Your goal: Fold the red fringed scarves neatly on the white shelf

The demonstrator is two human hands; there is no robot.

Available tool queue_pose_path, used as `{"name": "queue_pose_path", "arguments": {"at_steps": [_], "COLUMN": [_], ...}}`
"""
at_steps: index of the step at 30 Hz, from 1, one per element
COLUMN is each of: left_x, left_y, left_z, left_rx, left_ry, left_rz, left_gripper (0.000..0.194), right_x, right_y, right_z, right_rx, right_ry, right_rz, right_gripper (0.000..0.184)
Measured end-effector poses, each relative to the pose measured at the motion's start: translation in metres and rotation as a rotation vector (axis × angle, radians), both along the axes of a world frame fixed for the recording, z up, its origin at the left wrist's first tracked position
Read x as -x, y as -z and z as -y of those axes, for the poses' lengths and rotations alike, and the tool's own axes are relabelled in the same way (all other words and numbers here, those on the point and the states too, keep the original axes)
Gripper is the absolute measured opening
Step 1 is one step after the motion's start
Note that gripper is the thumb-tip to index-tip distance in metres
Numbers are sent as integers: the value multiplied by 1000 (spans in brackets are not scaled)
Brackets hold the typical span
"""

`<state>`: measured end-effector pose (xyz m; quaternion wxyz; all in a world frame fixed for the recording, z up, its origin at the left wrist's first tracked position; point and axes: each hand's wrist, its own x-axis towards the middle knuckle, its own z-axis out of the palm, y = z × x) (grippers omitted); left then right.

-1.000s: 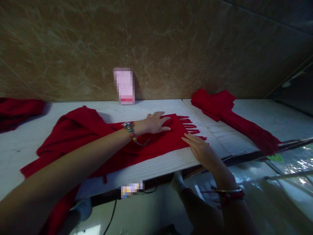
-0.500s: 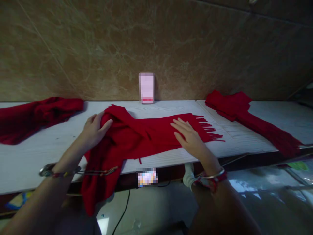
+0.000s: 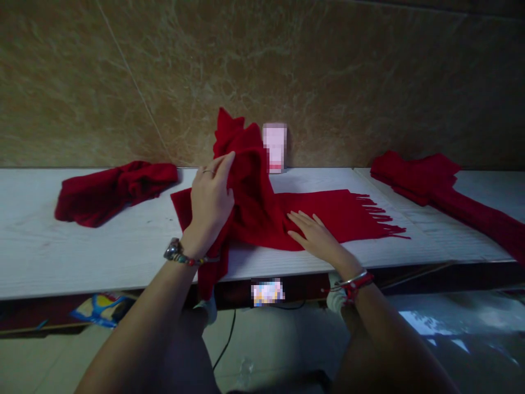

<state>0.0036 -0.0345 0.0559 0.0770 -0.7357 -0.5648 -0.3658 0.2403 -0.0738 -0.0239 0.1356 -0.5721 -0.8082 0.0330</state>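
Observation:
A red scarf [image 3: 324, 210] with a fringed right end lies partly flat on the white board [image 3: 123, 257]. My left hand [image 3: 211, 197] is closed on the scarf's bunched left part and holds a fold of it up off the board. Part of the cloth hangs over the front edge beneath that wrist. My right hand [image 3: 314, 232] rests on the flat stretch left of the fringe, palm down with fingers stretched out.
A crumpled red cloth [image 3: 117, 191] lies at the left, and another red scarf [image 3: 418, 178] at the right. A pixelated pink-white upright object [image 3: 278, 145] leans against the brown marbled wall [image 3: 328, 82]. Below the board's front edge are a blue package [image 3: 98, 309] and a black cable [image 3: 227, 339].
My left hand has moved right and up, lifting the scarf's left part into a raised fold. My right hand stays on the flat part. The view has shifted a little to the left.

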Motion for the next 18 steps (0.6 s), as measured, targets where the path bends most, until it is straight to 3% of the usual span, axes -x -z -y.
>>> {"name": "queue_pose_path", "arguments": {"at_steps": [4, 6, 9, 12, 15, 18], "left_x": [-3, 9, 27, 27, 19, 28], "left_y": [6, 14, 22, 29, 36, 35], "left_z": [-1, -8, -18, -21, -21, -23], "left_rx": [238, 259, 364, 581, 540, 485], "left_ry": [84, -9, -179, -100, -85, -104], "left_rz": [-221, -163, -99, -191, -304, -258], "left_gripper": [43, 40, 51, 66, 59, 50], "right_x": [-1, -1, -1, -1, -1, -2], "right_y": [3, 3, 3, 3, 2, 1], "right_z": [1, 1, 1, 1, 2, 3], "right_rx": [-15, -26, -38, -36, -29, -16], "right_ry": [23, 29, 31, 34, 42, 38], "right_rz": [-2, -5, -2, 3, 16, 35], "right_gripper": [48, 47, 46, 45, 46, 47]}}
